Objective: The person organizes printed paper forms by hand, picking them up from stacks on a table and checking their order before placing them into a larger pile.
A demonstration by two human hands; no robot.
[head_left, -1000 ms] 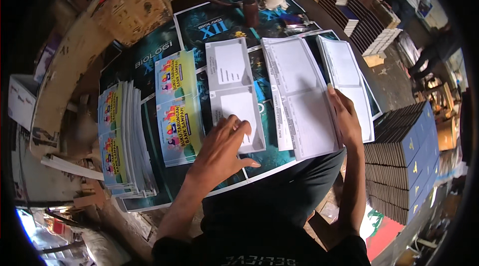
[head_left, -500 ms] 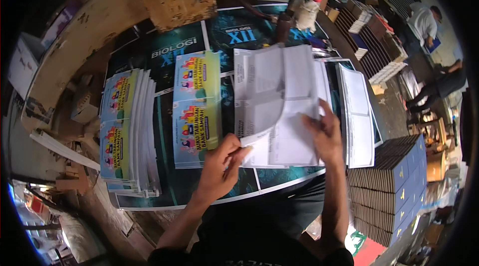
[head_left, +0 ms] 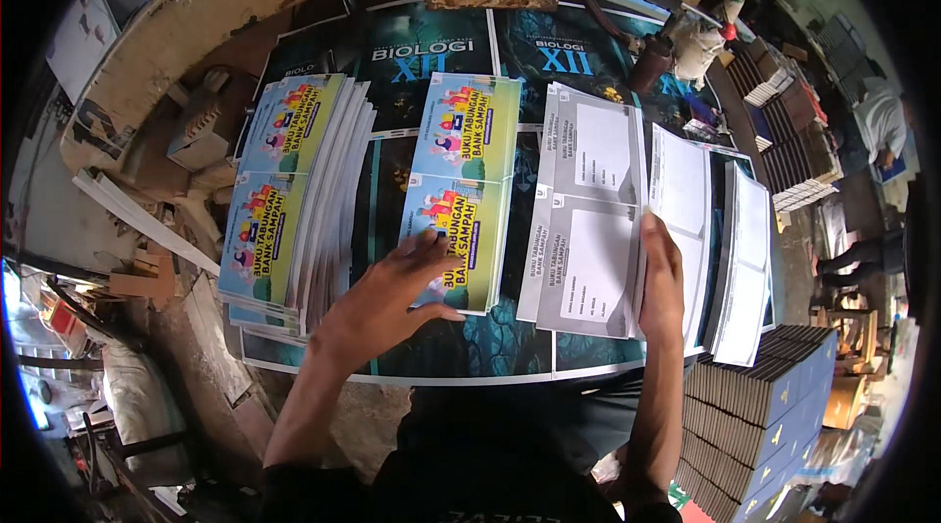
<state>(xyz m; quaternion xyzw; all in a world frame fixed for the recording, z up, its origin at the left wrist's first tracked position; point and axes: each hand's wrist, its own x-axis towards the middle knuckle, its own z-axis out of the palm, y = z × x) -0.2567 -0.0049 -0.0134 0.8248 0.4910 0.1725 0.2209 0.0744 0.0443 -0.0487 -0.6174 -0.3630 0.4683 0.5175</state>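
Collating printed booklet sheets is the step in hand, judged from how the piles lie. My left hand [head_left: 387, 298] rests flat, fingers spread and gripping nothing, on the lower end of the colourful cover sheet pile [head_left: 461, 190], which sits mid-counter on dark poster sheets [head_left: 431, 52] covering the counter [head_left: 196, 13]. My right hand [head_left: 662, 273] lies along the right edge of the grey inner sheet pile [head_left: 588, 219], just beside the covers; its fingers reach up that edge where a white page [head_left: 683, 195] stands lifted, but whether they pinch the page or only press against it I cannot tell. A further pile of white sheets [head_left: 750, 268] lies toward the counter's right edge, touching or nearly touching the lifted page. A fanned stack of finished covers [head_left: 289, 190] sits toward the left edge, apart from both hands. Stacked dark blue booklets [head_left: 765, 405] stand beyond the near right corner. In my judgement, the next move calls for a clean single-sheet pick: one cover slid free without dragging its neighbour, and edges squared before it joins the grey sheet.
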